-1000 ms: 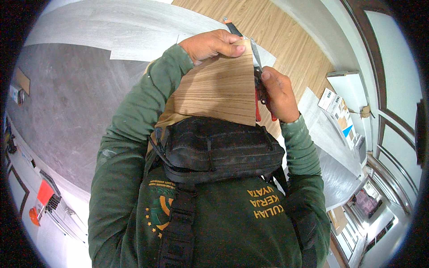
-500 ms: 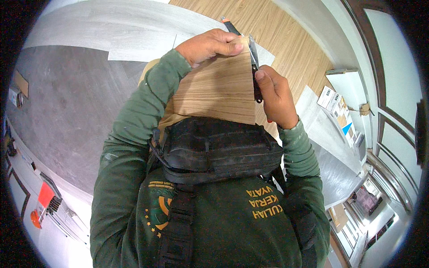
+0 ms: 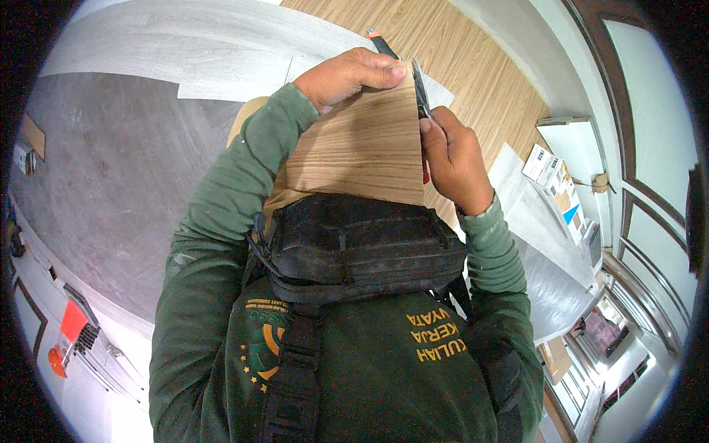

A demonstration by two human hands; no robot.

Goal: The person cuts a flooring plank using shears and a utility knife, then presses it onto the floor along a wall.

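A wood-grain plank piece (image 3: 362, 151) stands in front of my body, its lower edge by the black chest bag (image 3: 362, 244). My left hand (image 3: 351, 77) pinches its upper right corner, thumb on the near face. Along the plank's right edge, my right hand (image 3: 458, 159) is closed round a pair of snips (image 3: 421, 88). Their dark metal blades point up beside that corner. A small red part shows below my right thumb; the fingers hide most of the handles. Whether the blades bite into the edge, I cannot tell.
Beyond my left hand a black and orange cutter-like tool (image 3: 380, 44) lies on the wood-look floor (image 3: 473, 59). Pale grey planks (image 3: 221, 44) spread across the far left. Printed boxes (image 3: 554, 181) stand along the right wall. An orange-red object (image 3: 75, 319) is at the lower left.
My right hand has shifted slightly up and inward along the plank's edge. The black handle that showed beneath its thumb is now mostly covered. My left hand has barely moved.
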